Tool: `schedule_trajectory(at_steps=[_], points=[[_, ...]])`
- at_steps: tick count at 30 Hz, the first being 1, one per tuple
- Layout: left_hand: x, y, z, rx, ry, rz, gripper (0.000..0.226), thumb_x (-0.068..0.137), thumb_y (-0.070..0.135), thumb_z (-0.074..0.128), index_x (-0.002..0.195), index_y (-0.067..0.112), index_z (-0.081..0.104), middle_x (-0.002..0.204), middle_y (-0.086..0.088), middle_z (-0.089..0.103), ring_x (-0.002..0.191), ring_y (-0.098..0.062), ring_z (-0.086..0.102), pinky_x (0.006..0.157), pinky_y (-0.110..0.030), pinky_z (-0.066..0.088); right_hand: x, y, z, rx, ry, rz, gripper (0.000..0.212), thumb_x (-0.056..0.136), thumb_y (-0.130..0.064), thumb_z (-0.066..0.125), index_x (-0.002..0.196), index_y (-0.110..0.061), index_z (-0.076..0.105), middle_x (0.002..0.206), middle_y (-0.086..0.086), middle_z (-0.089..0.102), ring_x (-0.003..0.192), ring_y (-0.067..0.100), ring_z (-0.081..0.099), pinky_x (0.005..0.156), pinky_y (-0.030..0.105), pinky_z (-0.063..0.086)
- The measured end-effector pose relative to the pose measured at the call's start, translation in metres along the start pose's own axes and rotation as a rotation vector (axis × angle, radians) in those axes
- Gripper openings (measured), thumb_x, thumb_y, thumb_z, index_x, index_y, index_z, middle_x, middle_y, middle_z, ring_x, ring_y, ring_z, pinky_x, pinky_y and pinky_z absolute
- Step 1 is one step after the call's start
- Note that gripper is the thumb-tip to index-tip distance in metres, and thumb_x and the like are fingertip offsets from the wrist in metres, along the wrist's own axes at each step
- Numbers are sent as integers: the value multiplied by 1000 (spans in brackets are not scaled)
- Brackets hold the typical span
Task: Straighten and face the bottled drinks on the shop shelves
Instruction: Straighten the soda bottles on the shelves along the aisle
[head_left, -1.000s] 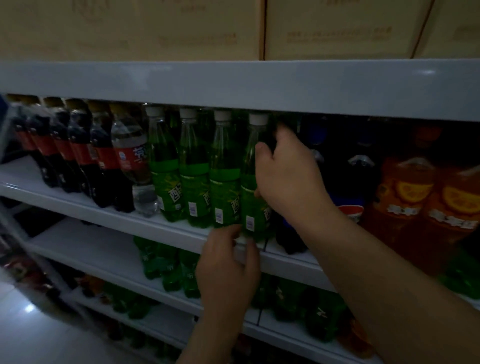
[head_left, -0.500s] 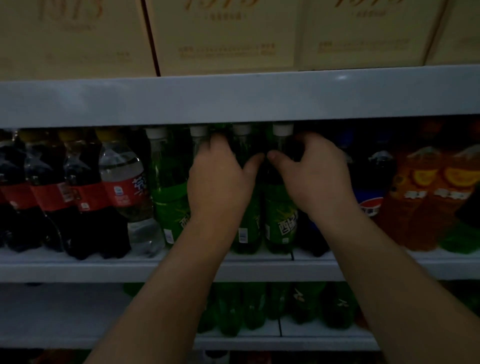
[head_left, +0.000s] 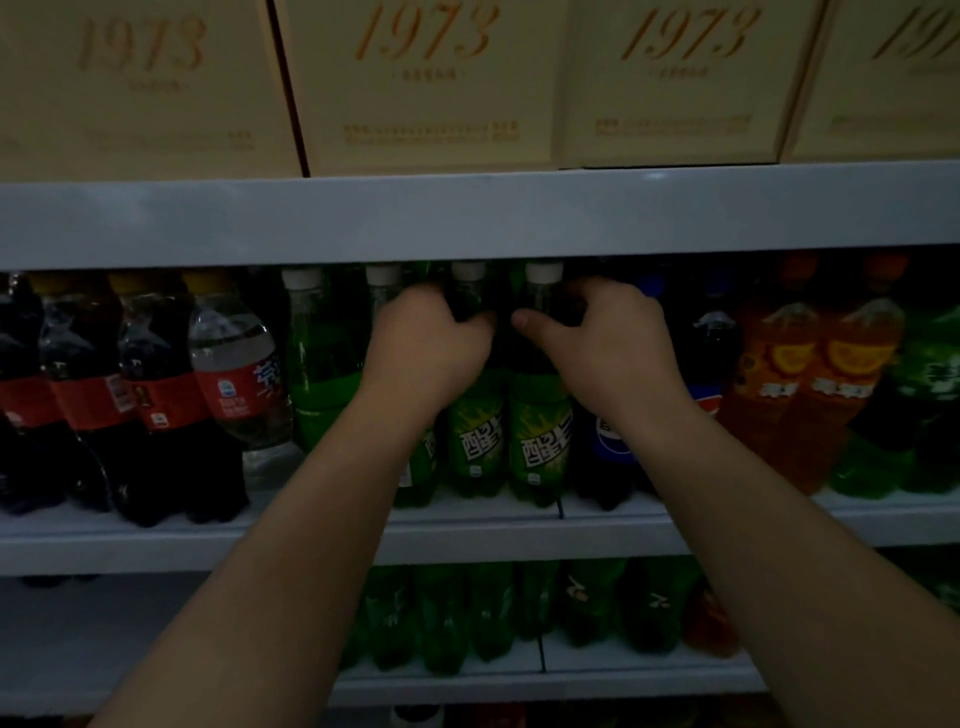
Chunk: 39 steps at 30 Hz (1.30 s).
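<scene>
Green soda bottles with white caps stand in a row on the middle shelf (head_left: 467, 525). My left hand (head_left: 426, 343) grips the neck of one green bottle (head_left: 475, 436), its label facing out. Beside it, my right hand (head_left: 597, 338) grips the upper part of the neighbouring green bottle (head_left: 540, 447), whose label also faces forward. Two more green bottles (head_left: 322, 364) stand to the left, one partly hidden by my left forearm. My thumbs nearly meet between the two held bottles.
Dark cola bottles (head_left: 88, 395) and a clear bottle with a red label (head_left: 239, 384) fill the left of the shelf. Blue-capped bottles (head_left: 711, 353) and orange drinks (head_left: 810, 384) stand at the right. Beige boxes (head_left: 426, 83) sit on the shelf above. More green bottles (head_left: 467, 618) fill the shelf below.
My left hand rose from the shelf edge to the green bottles and closed on a neck. My right hand stayed on its bottle. The labels of both bottles now face forward.
</scene>
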<state>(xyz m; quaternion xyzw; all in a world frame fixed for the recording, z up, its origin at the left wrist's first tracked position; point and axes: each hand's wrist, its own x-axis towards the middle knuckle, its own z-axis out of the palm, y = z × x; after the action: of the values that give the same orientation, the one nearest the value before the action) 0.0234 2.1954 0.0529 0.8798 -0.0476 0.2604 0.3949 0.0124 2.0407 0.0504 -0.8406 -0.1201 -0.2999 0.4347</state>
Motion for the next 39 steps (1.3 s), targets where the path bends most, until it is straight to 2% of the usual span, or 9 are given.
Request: schedule_trajectory(at_steps=[5, 10, 13, 21, 26, 29, 32, 35, 39], points=[[-4, -1, 3, 202, 106, 89, 31, 84, 38, 68, 95, 9, 64, 87, -4, 64, 65, -9, 47, 45, -14, 25, -2, 6, 5, -40, 9, -25, 36, 86, -41, 63, 104, -10, 66, 67, -24, 40, 56, -11, 40, 44, -1, 35], [6, -3, -4, 110, -4, -23, 20, 82, 29, 66, 95, 13, 65, 86, -1, 64, 70, -13, 56, 52, -22, 38, -2, 3, 7, -19, -1, 15, 20, 87, -39, 64, 93, -22, 58, 73, -11, 54, 49, 3, 53, 40, 5, 40], [7, -3, -6, -3, -54, -79, 9, 80, 21, 64, 84, 12, 64, 77, -7, 65, 68, -22, 63, 57, -29, 54, -5, 0, 9, 136, -32, 116, 19, 86, -34, 66, 91, -23, 52, 70, -3, 62, 42, 10, 61, 36, 26, 50], [2, 1, -12, -19, -114, -78, 13, 80, 25, 61, 87, 14, 64, 78, -7, 68, 69, -23, 67, 64, -41, 59, -12, -2, 12, 158, 18, 142, 33, 85, -37, 67, 106, -13, 60, 67, 1, 65, 41, 11, 61, 36, 28, 50], [-17, 2, -28, 25, 39, 94, 15, 83, 32, 62, 87, 17, 63, 74, 2, 67, 65, -8, 64, 58, -25, 55, -28, -7, 16, -41, 226, -26, 27, 89, -32, 61, 109, -15, 64, 96, -4, 64, 77, 0, 53, 63, -1, 35], [-38, -12, -43, -2, 226, 247, 18, 83, 26, 60, 101, 21, 64, 73, 8, 66, 61, -4, 62, 59, -16, 51, -56, -21, 28, 20, 395, -227, 27, 89, -11, 55, 115, -6, 63, 103, -3, 60, 93, -1, 51, 82, 2, 37], [-50, -41, -59, 55, 380, 232, 28, 84, 21, 61, 112, 20, 65, 81, 16, 62, 65, -3, 59, 61, -12, 46, -67, -37, 47, 148, 225, -331, 30, 90, -8, 50, 117, -5, 63, 111, 3, 65, 99, 7, 59, 90, 19, 48], [-44, -65, -77, 150, 451, 142, 30, 84, 19, 63, 114, 14, 65, 98, 0, 66, 80, -6, 56, 73, -17, 39, -51, -58, 65, 223, -91, -142, 40, 97, -19, 43, 137, -16, 45, 125, 2, 58, 104, 17, 60, 92, 38, 50], [-29, -70, -90, 164, 407, 117, 15, 83, 22, 64, 96, 15, 66, 78, 11, 58, 74, -9, 52, 64, -11, 30, -26, -78, 85, 187, -275, -4, 26, 97, -21, 41, 122, -21, 47, 102, 2, 61, 86, 21, 64, 79, 43, 55]])
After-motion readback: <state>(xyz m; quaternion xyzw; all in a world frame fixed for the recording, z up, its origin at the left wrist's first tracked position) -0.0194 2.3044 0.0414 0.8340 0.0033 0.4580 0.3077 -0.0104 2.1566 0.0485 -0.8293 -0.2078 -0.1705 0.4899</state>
